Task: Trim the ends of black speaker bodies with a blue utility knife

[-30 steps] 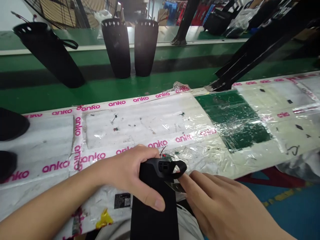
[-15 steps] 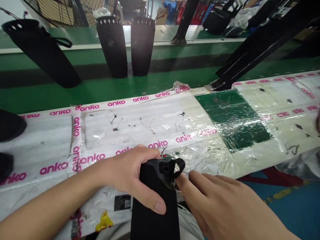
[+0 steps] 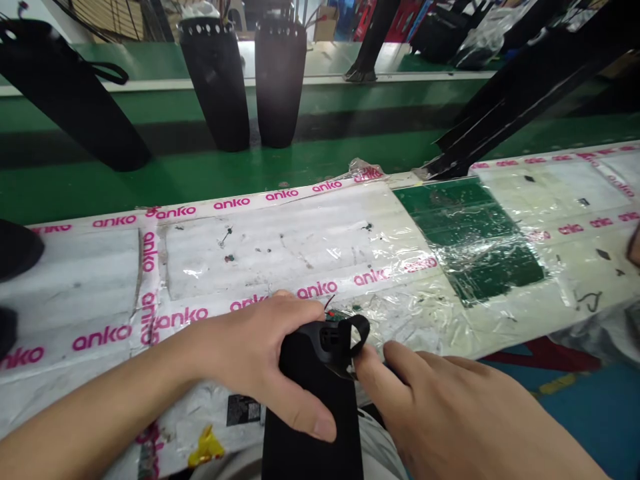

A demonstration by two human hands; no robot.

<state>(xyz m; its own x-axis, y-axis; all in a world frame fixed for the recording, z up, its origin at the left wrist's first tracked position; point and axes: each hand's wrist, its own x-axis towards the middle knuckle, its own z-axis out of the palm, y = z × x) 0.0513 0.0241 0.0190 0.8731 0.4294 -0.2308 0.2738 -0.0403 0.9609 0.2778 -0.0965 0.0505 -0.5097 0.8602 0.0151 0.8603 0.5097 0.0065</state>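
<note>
A long black casing [image 3: 313, 427] with a tube-like body lies close to my body, its far end capped by a dark plastic piece with a small slotted recess [image 3: 330, 339]. A black strap loop [image 3: 359, 333] stands up from that end. Wrapped over the casing from the left, my left hand [image 3: 283, 363] holds it, thumb across the top. My right hand [image 3: 435, 393] is at the casing's right side, just below the loop, fingers curled; what they grip is hidden. Thin red and black wires [image 3: 329, 307] poke up behind the end cap.
The white work surface [image 3: 280, 247] has pink "anko" tape and a green patch [image 3: 470, 240]. Beyond it, a green conveyor belt [image 3: 320, 140] carries several similar black casings [image 3: 215, 93]. A dark slanted beam [image 3: 530, 93] stands right. A yellow scrap [image 3: 206, 448] lies near the left forearm.
The casings on the green belt have shifted slightly left. My view has moved a little. Both hands keep nearly the same hold, with my right hand slightly lower and further right.
</note>
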